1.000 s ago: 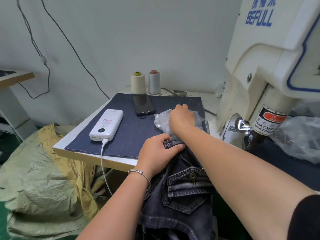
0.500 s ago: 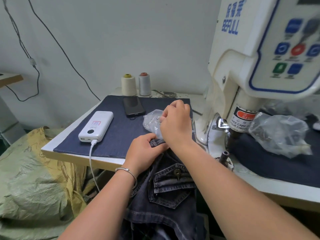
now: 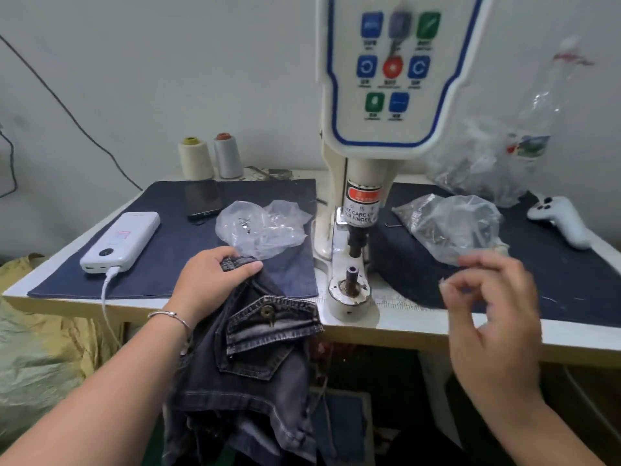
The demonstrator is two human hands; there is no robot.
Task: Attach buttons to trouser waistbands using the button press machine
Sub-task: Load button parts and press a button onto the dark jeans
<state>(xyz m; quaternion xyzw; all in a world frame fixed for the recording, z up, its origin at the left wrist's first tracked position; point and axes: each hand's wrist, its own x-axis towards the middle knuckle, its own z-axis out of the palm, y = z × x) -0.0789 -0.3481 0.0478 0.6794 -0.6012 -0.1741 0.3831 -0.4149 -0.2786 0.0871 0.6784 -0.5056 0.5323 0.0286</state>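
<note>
Head view, left to right: left hand (image 3: 215, 279) at lower centre grips the jeans (image 3: 255, 358) waistband, fingers curled round it at the bench (image 3: 437, 326) edge. Centre, the press (image 3: 366, 183) stands just right of them. Right hand (image 3: 494, 317) is blurred, fingers curled; whether they pinch anything I cannot tell.

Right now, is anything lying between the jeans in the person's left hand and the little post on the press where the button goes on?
Nothing visible blocks it. The left hand grips the jeans waistband at the table edge; the press's lower die stands just right of it over bare cloth. The plastic bag lies behind that path.
</note>
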